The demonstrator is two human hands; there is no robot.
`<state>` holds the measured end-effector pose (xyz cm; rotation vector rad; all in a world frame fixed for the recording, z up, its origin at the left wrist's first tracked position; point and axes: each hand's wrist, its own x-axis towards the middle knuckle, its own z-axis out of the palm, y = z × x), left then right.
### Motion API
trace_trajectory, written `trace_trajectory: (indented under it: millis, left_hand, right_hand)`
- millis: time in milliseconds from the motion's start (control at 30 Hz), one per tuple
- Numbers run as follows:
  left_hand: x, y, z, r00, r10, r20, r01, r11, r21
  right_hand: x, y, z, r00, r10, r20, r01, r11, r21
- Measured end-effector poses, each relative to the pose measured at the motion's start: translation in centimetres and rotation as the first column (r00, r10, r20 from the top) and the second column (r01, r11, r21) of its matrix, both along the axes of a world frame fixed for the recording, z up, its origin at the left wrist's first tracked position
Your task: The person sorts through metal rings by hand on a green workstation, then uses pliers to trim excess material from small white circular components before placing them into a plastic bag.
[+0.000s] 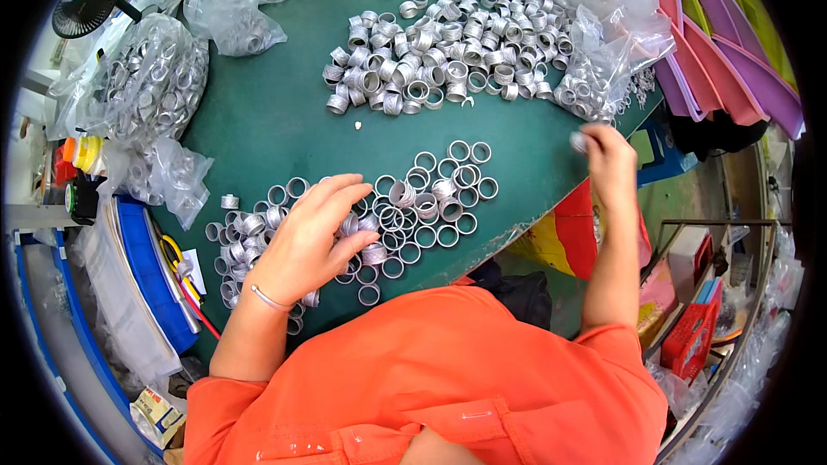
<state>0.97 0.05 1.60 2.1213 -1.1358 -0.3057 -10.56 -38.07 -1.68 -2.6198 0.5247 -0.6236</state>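
Note:
My left hand (312, 231) is over the near group of silvery metal rings (449, 209), its fingers stretched out and its thumb apart. Rings lie under and around it, some hidden by the palm. At the table's right edge, my right hand (612, 164) pinches a small metal ring (578, 142) between thumb and fingertips; motion blurs the ring. The near rings lie loosely on the green table (276, 112), some flat with their round openings showing, others tipped on their sides. A larger heap of the same rings (448, 56) covers the far middle.
Clear plastic bags filled with rings stand at the far left (155, 73) and far right (594, 77). A small black fan (90, 4) is at the back left. Blue trays (155, 275) flank the left side; pink and purple plastic bins (711, 60) lean at the right.

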Motion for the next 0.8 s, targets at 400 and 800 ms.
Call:
trace_trajectory:
  millis: [400,800]
  left_hand:
    - [0.4,-1.2,0.9,1.000,0.009,-0.004,-0.009,1.000,0.001]
    - [-0.3,0.8,0.3,0.987,0.117,-0.107,-0.112,0.993,0.047]
  right_hand:
    - [2.9,3.1,-0.5,0.979,0.194,0.066,-0.191,0.981,-0.036]
    - [10.4,8.7,-2.6,0.984,0.175,-0.042,-0.145,0.908,0.394]
